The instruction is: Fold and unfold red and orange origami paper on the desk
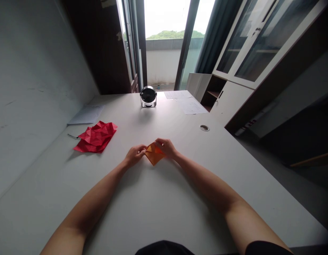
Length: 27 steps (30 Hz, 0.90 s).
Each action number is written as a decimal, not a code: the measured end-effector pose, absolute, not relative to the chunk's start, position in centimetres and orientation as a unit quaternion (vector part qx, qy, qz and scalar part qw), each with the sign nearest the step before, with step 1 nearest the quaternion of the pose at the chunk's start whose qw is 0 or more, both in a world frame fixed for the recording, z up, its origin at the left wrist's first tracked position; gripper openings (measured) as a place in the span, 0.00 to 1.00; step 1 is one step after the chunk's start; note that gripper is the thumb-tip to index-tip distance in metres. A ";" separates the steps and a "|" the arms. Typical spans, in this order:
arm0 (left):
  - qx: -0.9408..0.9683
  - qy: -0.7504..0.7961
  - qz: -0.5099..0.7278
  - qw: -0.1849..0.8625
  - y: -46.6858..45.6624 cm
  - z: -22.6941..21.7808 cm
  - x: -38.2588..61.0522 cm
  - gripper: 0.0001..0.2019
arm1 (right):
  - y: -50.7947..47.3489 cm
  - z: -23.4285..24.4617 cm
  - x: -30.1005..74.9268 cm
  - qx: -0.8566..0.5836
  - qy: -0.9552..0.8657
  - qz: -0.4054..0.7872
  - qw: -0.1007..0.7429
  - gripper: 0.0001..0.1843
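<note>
A small folded sheet of orange paper [154, 158] is held between both hands over the middle of the white table, one corner pointing down toward me. Its folded layers show near the top edge. My left hand [136, 154] pinches the left corner with thumb and fingers. At the upper right edge, my right hand [166, 146] is closed on the same paper, its fingers bent over a fold. Parts of the paper lie hidden behind the fingers.
Creased red paper [97, 137] lies on the white table [158, 209] at the left, a thin dark cord beside it. A round black-and-silver device [148, 96] stands at the back. Loose white sheets [190, 105] lie back right, near a cable hole [204, 128]. Papers [85, 114] rest by the wall.
</note>
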<state>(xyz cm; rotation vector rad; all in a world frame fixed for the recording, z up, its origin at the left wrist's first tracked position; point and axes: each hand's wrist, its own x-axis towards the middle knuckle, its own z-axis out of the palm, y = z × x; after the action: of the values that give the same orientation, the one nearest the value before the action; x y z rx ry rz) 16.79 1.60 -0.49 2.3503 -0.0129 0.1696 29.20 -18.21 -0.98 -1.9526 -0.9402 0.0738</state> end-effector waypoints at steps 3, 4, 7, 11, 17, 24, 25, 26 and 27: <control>0.907 0.007 0.070 0.416 1.3 -0.2 16.8 0.20 | -18.2 -0.8 29.1 -0.804 -0.400 0.016 0.440 0.18; 0.908 0.009 0.073 0.412 1.2 -0.1 16.8 0.20 | -18.1 -0.8 29.1 -0.801 -0.410 0.013 0.436 0.17; 0.923 0.019 0.075 0.378 1.0 -0.2 16.8 0.19 | -18.0 -0.6 28.8 -0.792 -0.430 0.008 0.433 0.16; 0.921 0.001 0.066 0.383 1.2 -0.7 16.8 0.14 | -17.9 -0.8 28.8 -0.802 -0.407 0.012 0.437 0.21; 0.878 0.020 0.150 0.455 2.0 -1.4 17.3 0.15 | -18.2 -1.1 29.6 -0.757 -0.363 0.051 0.541 0.27; 0.746 0.072 0.180 0.637 2.6 -2.2 18.1 0.17 | -18.0 -1.4 30.1 -0.626 -0.377 0.169 0.662 0.27; 0.731 0.072 0.169 0.658 2.6 -2.3 18.1 0.17 | -17.9 -1.4 30.0 -0.615 -0.385 0.186 0.662 0.27; 0.718 0.071 0.160 0.673 2.6 -2.4 18.1 0.17 | -17.9 -1.5 30.0 -0.607 -0.392 0.199 0.662 0.27; 0.709 0.070 0.154 0.685 2.6 -2.4 18.1 0.17 | -17.8 -1.5 29.9 -0.603 -0.397 0.206 0.660 0.27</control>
<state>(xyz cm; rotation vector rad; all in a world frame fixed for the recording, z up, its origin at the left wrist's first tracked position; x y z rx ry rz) 18.09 2.56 -2.45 1.5885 0.1560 0.3459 29.85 -17.82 -1.47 -1.3651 -0.8978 0.4653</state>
